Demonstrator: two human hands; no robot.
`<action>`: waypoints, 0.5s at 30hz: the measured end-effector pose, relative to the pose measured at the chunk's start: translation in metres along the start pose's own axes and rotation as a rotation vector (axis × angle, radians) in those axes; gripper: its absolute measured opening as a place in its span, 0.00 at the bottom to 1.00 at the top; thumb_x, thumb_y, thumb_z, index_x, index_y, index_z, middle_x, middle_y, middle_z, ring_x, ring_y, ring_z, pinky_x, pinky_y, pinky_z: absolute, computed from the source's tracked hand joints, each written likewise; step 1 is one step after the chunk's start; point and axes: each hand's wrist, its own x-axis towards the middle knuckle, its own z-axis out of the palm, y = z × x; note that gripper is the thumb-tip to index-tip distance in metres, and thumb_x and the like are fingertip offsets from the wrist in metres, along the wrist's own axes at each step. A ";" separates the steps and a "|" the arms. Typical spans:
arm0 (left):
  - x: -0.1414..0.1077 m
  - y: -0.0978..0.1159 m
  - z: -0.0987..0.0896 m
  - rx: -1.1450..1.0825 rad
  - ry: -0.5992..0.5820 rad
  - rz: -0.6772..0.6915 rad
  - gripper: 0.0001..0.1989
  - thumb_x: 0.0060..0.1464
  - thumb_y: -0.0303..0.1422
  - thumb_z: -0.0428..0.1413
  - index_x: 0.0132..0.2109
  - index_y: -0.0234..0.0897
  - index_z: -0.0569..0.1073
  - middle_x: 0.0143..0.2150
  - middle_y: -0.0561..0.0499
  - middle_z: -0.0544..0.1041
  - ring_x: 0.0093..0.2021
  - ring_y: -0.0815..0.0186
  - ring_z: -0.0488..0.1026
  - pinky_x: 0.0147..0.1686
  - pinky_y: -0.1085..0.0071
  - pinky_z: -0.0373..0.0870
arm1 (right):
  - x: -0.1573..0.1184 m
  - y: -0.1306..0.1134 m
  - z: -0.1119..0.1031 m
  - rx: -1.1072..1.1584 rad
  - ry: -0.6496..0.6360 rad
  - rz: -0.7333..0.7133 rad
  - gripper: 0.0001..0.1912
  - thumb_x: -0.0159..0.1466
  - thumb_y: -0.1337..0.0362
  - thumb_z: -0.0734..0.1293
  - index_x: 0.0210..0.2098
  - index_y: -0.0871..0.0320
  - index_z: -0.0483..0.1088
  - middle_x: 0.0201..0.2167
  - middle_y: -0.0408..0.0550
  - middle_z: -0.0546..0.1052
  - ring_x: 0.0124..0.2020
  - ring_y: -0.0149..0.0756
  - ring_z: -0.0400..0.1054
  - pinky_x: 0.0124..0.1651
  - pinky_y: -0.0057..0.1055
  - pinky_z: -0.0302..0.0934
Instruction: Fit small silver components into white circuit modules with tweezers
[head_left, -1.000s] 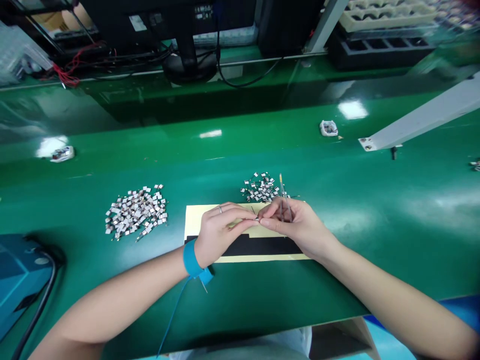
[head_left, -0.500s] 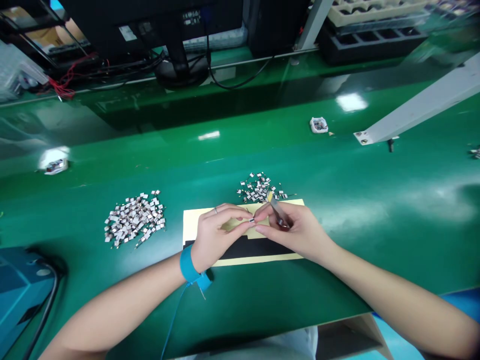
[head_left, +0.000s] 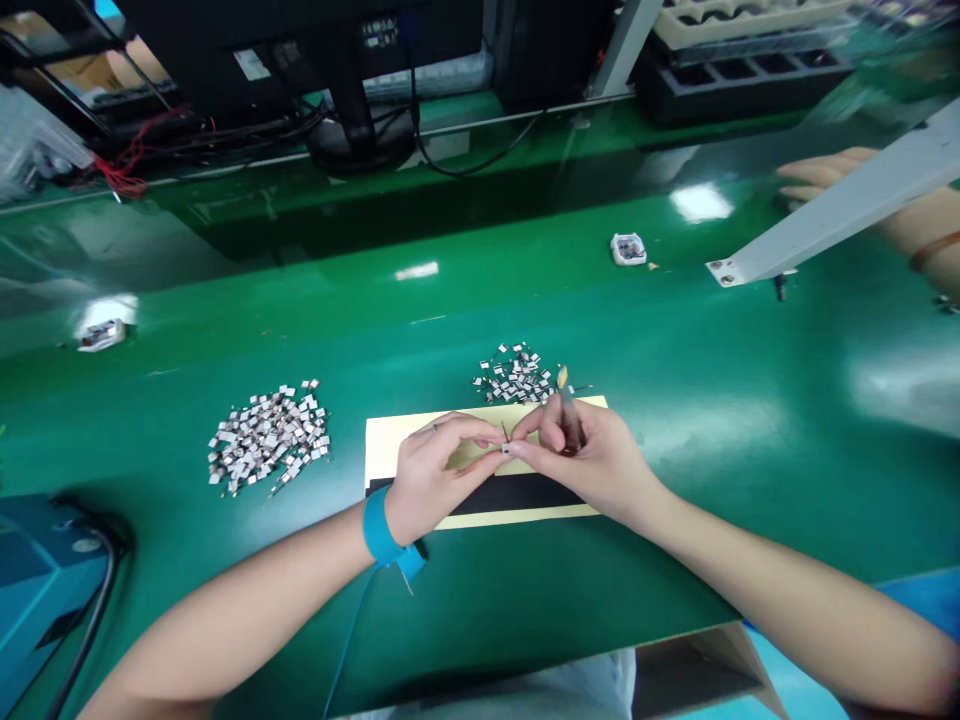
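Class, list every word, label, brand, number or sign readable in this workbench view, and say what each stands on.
No text is clearly readable.
White rectangular sticker on a black monitor: too small to read.
Round grey label on a teal-blue box: too blurred to read.

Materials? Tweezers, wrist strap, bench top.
The tweezers look like dull grey metal, probably steel, with a yellowish end that could be plastic. The wrist strap looks like matte blue woven elastic, with no shine. The bench top looks like glossy green PVC or rubber, given its bright light reflections.
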 end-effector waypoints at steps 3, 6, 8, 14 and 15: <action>0.000 0.002 -0.001 0.035 -0.029 0.018 0.08 0.44 0.26 0.58 0.34 0.37 0.67 0.28 0.53 0.74 0.30 0.72 0.72 0.31 0.77 0.70 | -0.001 0.000 -0.002 -0.034 0.016 -0.011 0.20 0.53 0.63 0.66 0.17 0.57 0.48 0.25 0.45 0.72 0.26 0.30 0.66 0.28 0.26 0.57; 0.001 0.004 -0.002 0.047 -0.031 -0.002 0.08 0.45 0.26 0.57 0.34 0.37 0.66 0.28 0.53 0.74 0.29 0.72 0.71 0.30 0.77 0.70 | -0.001 -0.001 -0.003 -0.067 0.012 -0.007 0.19 0.52 0.62 0.66 0.17 0.57 0.49 0.24 0.45 0.71 0.27 0.31 0.66 0.28 0.26 0.57; 0.001 0.004 -0.002 0.077 -0.023 -0.021 0.08 0.45 0.25 0.57 0.34 0.36 0.66 0.28 0.53 0.74 0.29 0.72 0.71 0.30 0.77 0.70 | 0.000 -0.002 -0.003 -0.081 0.007 -0.003 0.20 0.51 0.62 0.67 0.16 0.57 0.49 0.22 0.44 0.70 0.29 0.34 0.68 0.28 0.26 0.58; 0.001 -0.003 0.000 0.227 -0.040 0.060 0.07 0.46 0.25 0.55 0.35 0.35 0.65 0.29 0.53 0.73 0.31 0.72 0.71 0.32 0.78 0.69 | 0.004 0.004 -0.001 -0.008 -0.026 0.017 0.21 0.50 0.65 0.67 0.16 0.56 0.47 0.24 0.44 0.71 0.33 0.33 0.68 0.33 0.27 0.59; 0.001 -0.004 0.000 0.251 -0.051 0.076 0.07 0.47 0.26 0.55 0.35 0.36 0.65 0.29 0.54 0.73 0.31 0.71 0.71 0.32 0.78 0.69 | 0.005 0.005 -0.001 -0.001 -0.027 0.018 0.21 0.51 0.64 0.67 0.16 0.56 0.47 0.25 0.45 0.71 0.32 0.33 0.68 0.33 0.28 0.59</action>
